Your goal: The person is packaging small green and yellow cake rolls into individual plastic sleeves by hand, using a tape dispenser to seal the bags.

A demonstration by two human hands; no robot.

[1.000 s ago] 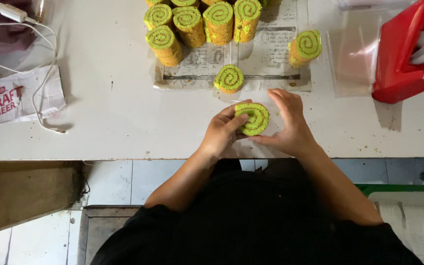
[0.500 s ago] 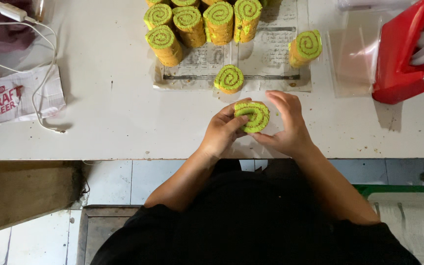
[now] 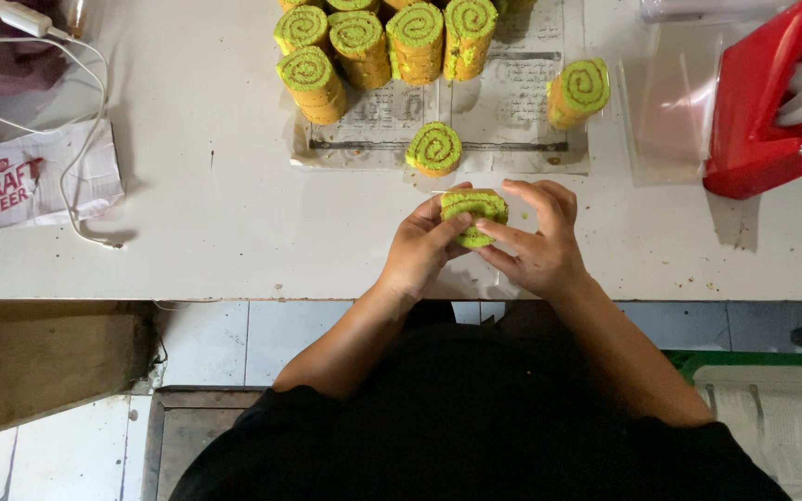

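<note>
While pinched between both hands over the near edge of the white table [image 3: 234, 241], green-and-yellow spiral roll-cake slice [image 3: 473, 216] held with swirl face up. Left hand [image 3: 420, 249] closed on the slice from nine o'clock, thumb across its near rim. Right hand [image 3: 538, 243] gripping from three o'clock, fingers curled over the far side. Possibly a clear film wrap under the slice, too faint to tell. At twelve o'clock, just beyond the hands, a second spiral slice [image 3: 434, 148] lying flat on a printed paper sheet [image 3: 512, 102]. Further out at eleven to twelve o'clock, a cluster of upright spiral rolls [image 3: 364, 42] on the same sheet. At one o'clock, a lone tilted roll [image 3: 578, 91]. At two o'clock, a red plastic tape dispenser [image 3: 754, 111]. Far off at nine to ten o'clock, a white cable [image 3: 76, 186] over a crumpled printed wrapper [image 3: 39, 181].
</note>
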